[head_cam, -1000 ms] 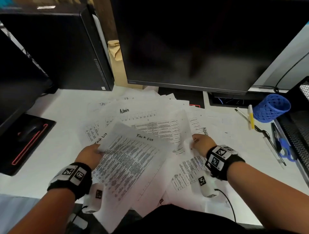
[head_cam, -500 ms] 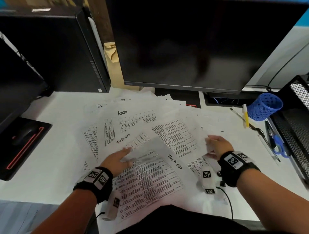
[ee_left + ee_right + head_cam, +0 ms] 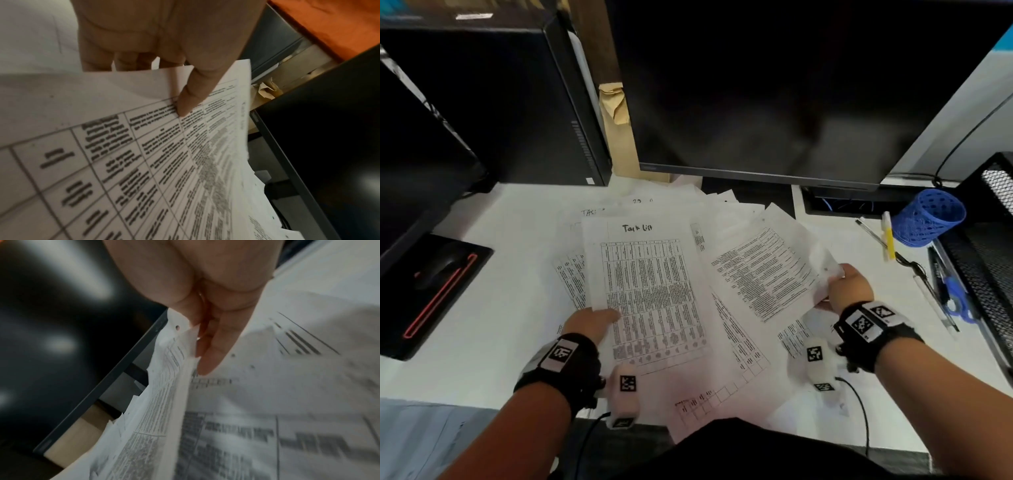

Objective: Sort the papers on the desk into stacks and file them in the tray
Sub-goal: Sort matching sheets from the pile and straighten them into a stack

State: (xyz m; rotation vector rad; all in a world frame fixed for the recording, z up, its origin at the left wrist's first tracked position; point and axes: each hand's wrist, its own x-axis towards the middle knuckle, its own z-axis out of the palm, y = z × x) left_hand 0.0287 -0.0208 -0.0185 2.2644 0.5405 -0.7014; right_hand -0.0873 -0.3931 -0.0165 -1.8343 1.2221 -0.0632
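Printed sheets with tables lie spread over the white desk (image 3: 493,342). My left hand (image 3: 592,323) pinches the lower left edge of a "Task List" sheet (image 3: 647,291), thumb on top and fingers underneath; the left wrist view shows the thumb (image 3: 191,100) pressing on the sheet (image 3: 144,162). My right hand (image 3: 847,286) grips the right edge of a tilted printed sheet (image 3: 763,274), lifted off the pile. In the right wrist view the thumb (image 3: 213,350) lies against the paper edge (image 3: 164,386). The black mesh tray (image 3: 989,260) stands at the far right.
A big dark monitor (image 3: 774,85) hangs over the back of the desk, a black computer tower (image 3: 493,102) at back left. A mouse on a black pad (image 3: 431,284) lies left. A blue pen cup (image 3: 928,219), pens and blue scissors (image 3: 955,298) lie right.
The left hand went from lying flat on the papers to pinching the "Task List" sheet and setting it upright in the middle. The right hand moved right and lifted another sheet by its edge.
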